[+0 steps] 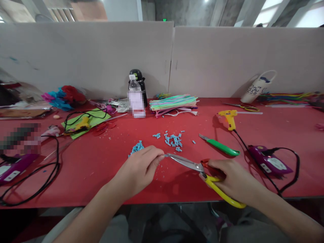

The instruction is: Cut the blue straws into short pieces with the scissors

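A: In the head view, what are the hands gripping?

B: The right hand [233,179] is closed round the handles of the scissors [186,162]. The left hand [144,165] pinches a sliver [165,155], too small to name, right at the blade tips.

A: Where are the blue bits?

B: On the red table [101,185], past the hands. One heap [137,147] is partly hidden behind the left hand; a looser scatter [173,140] lies beyond the tips, with a few strays around it.

A: Anything close to the blades?

B: The green cutter [220,146] lies just beyond the scissors, metal end toward the scatter. Farther off, a glue gun [230,118] trails its cord down by the purple power strip [270,160], near the right forearm.

A: And at the back?

B: A bundle of fuzzy sticks [174,102], with a white plug [194,113] at its front. Beside it stands a bottle [136,101], partly blocking a black flask [141,82]. Near the partition [227,60], a white tumbler [253,89] leans by a second pair of shears [246,107].

A: Other side?

B: A second glue gun [83,123] on a green sheet [100,118], black cable looping across both.
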Motion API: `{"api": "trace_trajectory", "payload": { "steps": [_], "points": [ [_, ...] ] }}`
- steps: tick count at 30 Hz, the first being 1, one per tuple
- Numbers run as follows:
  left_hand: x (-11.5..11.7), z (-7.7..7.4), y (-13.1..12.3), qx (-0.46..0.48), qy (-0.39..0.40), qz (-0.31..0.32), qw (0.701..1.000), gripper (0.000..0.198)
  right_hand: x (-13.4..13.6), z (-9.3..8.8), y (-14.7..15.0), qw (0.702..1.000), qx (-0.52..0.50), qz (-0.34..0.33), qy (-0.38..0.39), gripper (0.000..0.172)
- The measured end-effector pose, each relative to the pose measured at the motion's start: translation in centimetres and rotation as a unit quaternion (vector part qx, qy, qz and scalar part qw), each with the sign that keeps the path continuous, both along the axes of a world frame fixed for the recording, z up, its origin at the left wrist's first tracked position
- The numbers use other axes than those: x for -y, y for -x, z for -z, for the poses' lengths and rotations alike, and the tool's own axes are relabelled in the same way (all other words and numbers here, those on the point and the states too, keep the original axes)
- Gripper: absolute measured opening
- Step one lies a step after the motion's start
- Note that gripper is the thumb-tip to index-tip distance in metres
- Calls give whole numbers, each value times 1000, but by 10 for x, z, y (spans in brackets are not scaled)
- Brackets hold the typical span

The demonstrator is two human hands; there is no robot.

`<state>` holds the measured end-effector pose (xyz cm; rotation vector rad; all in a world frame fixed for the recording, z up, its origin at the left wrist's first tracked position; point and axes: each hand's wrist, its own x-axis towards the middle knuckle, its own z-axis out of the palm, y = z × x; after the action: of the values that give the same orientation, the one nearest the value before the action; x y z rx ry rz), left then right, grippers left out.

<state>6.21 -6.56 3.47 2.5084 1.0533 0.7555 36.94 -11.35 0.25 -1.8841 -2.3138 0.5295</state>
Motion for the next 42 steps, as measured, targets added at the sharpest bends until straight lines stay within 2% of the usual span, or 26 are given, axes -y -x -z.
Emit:
{"api": "trace_trajectory", "payload": {
  "steps": [17,24,28,34,42],
  "points": [
    [-1,1,-1,-2,9,0,1000,13,-1,2,2,1000,-10,8,-7,21],
    [-1,2,0,-9,2,-3,1000,14,2,1,1,999,-20,14,-22,25],
    [-1,2,0,-2,-9,-2,1000,13,3,0,0,999,-39,3,-17,25],
    [0,0,0,-2,-5,-6,1000,13,1,-4,1,1000,-4,2,0,23],
    [0,1,1,-4,2,-6,1000,14,2,-2,1,1000,-8,-1,6,20]
  ]
}}
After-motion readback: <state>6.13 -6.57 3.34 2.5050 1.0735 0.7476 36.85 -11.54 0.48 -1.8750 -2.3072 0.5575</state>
